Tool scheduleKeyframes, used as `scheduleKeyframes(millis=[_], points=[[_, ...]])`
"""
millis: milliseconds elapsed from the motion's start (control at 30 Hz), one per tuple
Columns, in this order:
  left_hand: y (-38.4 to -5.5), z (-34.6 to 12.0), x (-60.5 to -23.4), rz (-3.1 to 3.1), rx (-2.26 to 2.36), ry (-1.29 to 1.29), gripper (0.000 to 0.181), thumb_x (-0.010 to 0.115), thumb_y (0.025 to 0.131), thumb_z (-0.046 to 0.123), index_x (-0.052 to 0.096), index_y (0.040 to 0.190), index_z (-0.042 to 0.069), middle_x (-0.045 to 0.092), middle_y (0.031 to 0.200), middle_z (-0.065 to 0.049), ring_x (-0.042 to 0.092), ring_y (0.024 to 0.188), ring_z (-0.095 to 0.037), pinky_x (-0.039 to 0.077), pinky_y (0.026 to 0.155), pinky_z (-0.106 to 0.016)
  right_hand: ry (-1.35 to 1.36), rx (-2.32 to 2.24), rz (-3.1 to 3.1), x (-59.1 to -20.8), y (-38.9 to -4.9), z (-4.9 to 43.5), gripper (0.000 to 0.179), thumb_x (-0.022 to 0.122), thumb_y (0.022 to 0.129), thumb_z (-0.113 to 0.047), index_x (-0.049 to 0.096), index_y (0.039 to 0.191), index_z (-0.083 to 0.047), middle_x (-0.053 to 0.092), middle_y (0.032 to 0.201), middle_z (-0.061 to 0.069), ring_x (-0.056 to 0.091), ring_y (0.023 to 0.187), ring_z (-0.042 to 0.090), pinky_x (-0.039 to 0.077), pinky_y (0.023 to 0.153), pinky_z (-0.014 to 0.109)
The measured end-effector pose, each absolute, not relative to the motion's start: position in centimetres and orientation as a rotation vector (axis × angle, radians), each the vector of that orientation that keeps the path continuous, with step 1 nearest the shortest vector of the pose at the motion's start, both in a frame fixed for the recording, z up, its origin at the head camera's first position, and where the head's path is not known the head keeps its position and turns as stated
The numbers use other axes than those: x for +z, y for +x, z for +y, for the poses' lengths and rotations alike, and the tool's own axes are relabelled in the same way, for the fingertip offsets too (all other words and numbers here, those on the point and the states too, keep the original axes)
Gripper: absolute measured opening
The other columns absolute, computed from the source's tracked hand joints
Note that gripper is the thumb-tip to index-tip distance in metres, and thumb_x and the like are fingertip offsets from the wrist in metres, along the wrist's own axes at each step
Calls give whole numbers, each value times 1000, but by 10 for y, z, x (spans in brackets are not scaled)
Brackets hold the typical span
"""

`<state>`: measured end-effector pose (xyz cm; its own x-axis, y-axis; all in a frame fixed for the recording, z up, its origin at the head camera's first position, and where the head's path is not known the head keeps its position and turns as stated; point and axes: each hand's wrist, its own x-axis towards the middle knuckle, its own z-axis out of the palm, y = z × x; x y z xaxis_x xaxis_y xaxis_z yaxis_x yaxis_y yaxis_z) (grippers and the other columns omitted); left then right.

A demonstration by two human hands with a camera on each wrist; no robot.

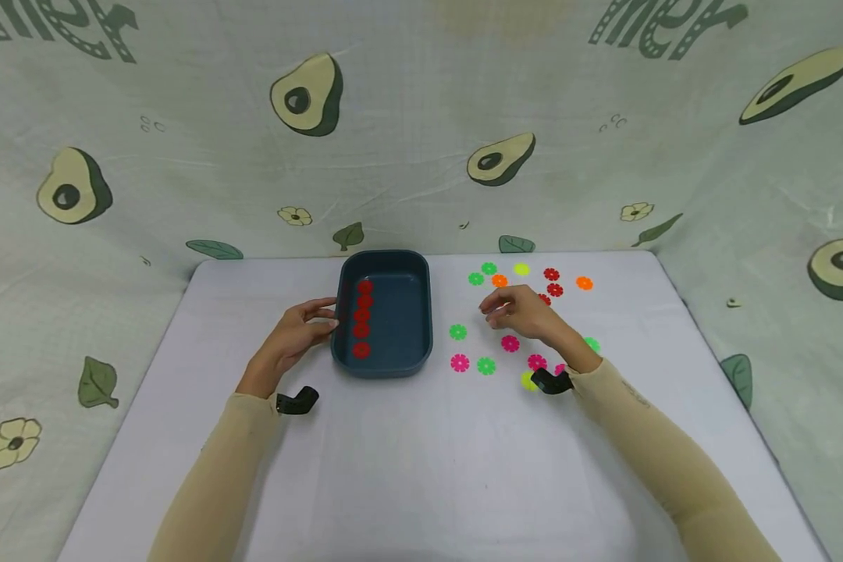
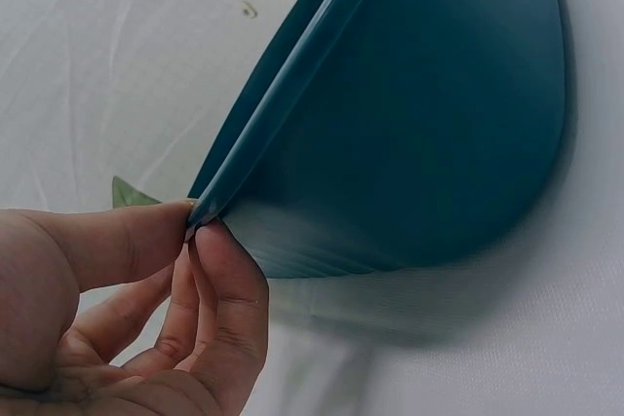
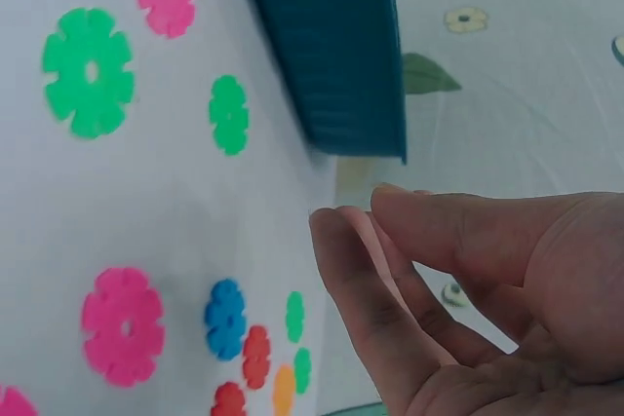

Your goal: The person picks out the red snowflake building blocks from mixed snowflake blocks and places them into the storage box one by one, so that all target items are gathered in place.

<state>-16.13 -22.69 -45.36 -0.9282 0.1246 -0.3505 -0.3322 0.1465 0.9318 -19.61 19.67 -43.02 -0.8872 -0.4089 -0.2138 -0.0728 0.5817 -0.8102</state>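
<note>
A dark blue rectangular tray point(image 1: 382, 370) stands on the white table, with several red flower-shaped plastic discs point(image 1: 361, 330) in a column along its left inside. My left hand point(image 1: 291, 337) pinches the tray's left rim between thumb and fingers; the left wrist view shows this grip on the tray point(image 2: 409, 124) close up. To the right, my right hand point(image 1: 523, 314) hovers over scattered discs, its thumb and fingertips close together with nothing visible between them. Below that hand, a blue disc point(image 3: 225, 319) shows in the right wrist view; the hand hides it in the head view.
Right of the tray lie green discs point(image 1: 458, 332), pink discs point(image 1: 460, 363), orange discs point(image 1: 585, 283), yellow discs point(image 1: 522, 269) and red discs point(image 1: 555, 290). A cloth backdrop point(image 1: 407, 187) with avocado prints rises behind the white table point(image 1: 407, 468).
</note>
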Motion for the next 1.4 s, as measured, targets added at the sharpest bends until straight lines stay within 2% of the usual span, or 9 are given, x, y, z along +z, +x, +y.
scheduleKeyframes(millis=[133, 333, 600, 733, 1033, 1400], points=[[-162, -226, -453, 2081, 1842, -202, 60, 61, 104, -3, 40, 161, 0, 52, 128, -11, 62, 90, -5, 56, 84, -22, -340, -1239, 2460, -439, -197, 211, 29, 72, 98, 2, 68, 126, 9, 67, 129, 26, 68, 115, 41, 60, 97, 45], [-163, -226, -453, 2083, 1838, -207, 61, 61, 104, -3, 39, 161, -1, 53, 127, -11, 62, 89, -5, 56, 83, -21, -232, -1213, 2560, -449, -198, 230, 31, 70, 100, -2, 68, 130, 5, 67, 130, 25, 66, 116, 41, 61, 93, 40], [-163, -226, -453, 2085, 1836, -213, 60, 61, 104, -3, 40, 161, 0, 51, 130, -14, 62, 89, -6, 56, 84, -22, -113, -1197, 2652, -458, -204, 246, 34, 69, 100, -4, 66, 134, 4, 65, 134, 26, 64, 115, 40, 58, 95, 42], [-163, -225, -452, 2081, 1838, -211, 60, 62, 104, -3, 41, 160, 0, 51, 132, -15, 62, 91, -7, 56, 84, -22, -83, -1193, 2650, -464, -208, 247, 36, 69, 101, -4, 65, 135, 5, 64, 135, 27, 64, 114, 40, 58, 94, 39], [-162, -225, -451, 2071, 1844, -199, 60, 60, 104, -3, 39, 161, 0, 50, 130, -13, 62, 94, -6, 55, 84, -19, -42, -1136, 2674, -472, -219, 240, 37, 74, 98, -6, 66, 132, 6, 65, 130, 27, 59, 117, 42, 55, 101, 50], [-162, -226, -452, 2048, 1855, -226, 62, 61, 104, -2, 38, 161, 0, 51, 130, -12, 62, 93, -6, 55, 84, -20, 4, -1018, 2729, -478, -227, 229, 33, 78, 95, -9, 69, 123, 6, 65, 127, 27, 60, 116, 40, 54, 100, 50]])
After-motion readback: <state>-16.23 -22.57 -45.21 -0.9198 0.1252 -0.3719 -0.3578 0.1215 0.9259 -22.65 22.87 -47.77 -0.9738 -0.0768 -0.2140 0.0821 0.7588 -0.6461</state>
